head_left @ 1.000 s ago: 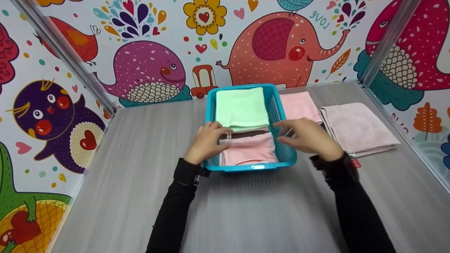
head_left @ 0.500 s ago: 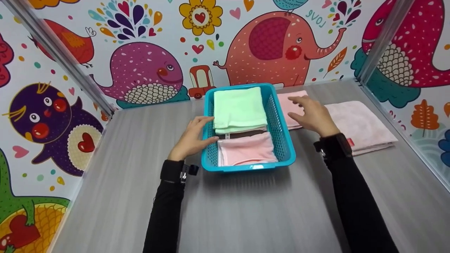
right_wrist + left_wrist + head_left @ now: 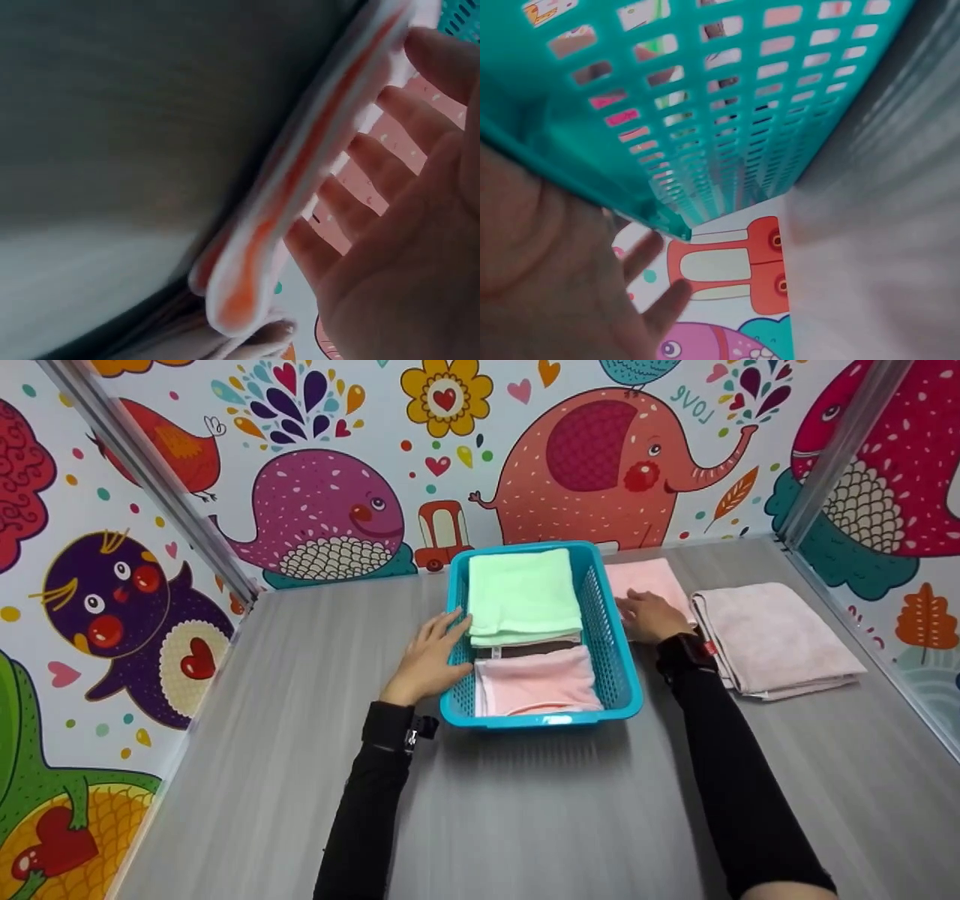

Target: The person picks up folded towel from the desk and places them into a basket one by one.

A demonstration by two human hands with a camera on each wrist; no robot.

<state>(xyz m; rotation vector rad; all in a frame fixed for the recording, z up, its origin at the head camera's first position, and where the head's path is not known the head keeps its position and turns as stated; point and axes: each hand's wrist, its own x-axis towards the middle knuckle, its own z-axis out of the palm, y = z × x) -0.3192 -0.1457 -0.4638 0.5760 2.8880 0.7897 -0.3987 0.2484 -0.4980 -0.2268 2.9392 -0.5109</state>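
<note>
A turquoise basket (image 3: 540, 721) holds a folded mint-green towel (image 3: 523, 592) at its far end and a folded pink towel (image 3: 536, 682) at its near end. At the basket's left rim, my left hand (image 3: 429, 660) rests with spread, fairly straight fingers; the left wrist view shows its palm beside the perforated wall (image 3: 727, 97). To the right of the basket, my right hand (image 3: 652, 617) is low over another folded pink towel (image 3: 649, 577). In the right wrist view its extended fingertips reach the layered edge of that towel (image 3: 300, 165).
A larger pale pink folded towel (image 3: 776, 637) lies farther right, close to the right hand's wrist. A brown item (image 3: 529, 649) shows between the towels in the basket. Patterned walls (image 3: 330, 502) border the grey table (image 3: 315, 675) at the back and sides.
My left hand has drawn back from over the basket to its left rim. My right hand has moved right from the basket and come down at the pink towel beside it.
</note>
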